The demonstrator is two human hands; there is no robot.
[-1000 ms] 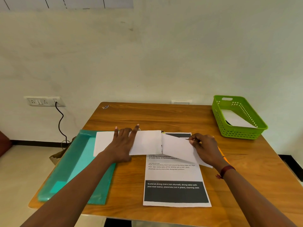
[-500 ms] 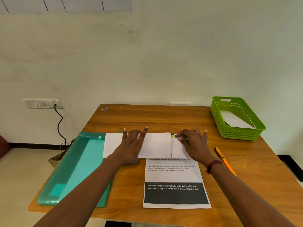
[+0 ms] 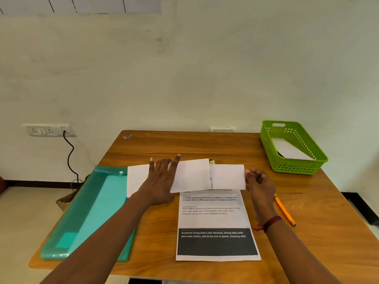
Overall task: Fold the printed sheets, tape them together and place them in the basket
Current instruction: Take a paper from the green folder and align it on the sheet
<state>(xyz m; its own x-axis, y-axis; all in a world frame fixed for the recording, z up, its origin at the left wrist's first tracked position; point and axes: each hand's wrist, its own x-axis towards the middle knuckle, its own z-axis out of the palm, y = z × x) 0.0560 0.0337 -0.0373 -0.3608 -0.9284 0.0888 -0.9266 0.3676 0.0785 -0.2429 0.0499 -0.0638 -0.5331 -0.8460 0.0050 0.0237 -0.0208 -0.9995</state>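
Keep the left grip flat, fingers straight, pinning the left folded sheet to the table. The right grip, pinching the outer edge of the right folded sheet, should butt it squarely alongside (both lie over the unfolded printed sheet). Half a second ago that grip lay near the seam; it has moved outward.

Wooden table, teal folder, folded sheets, printed sheet, pencil, green basket

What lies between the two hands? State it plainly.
Head view: the folded white sheets span the gap, the left hand resting flat on their left part, the right hand pinching their right edge.
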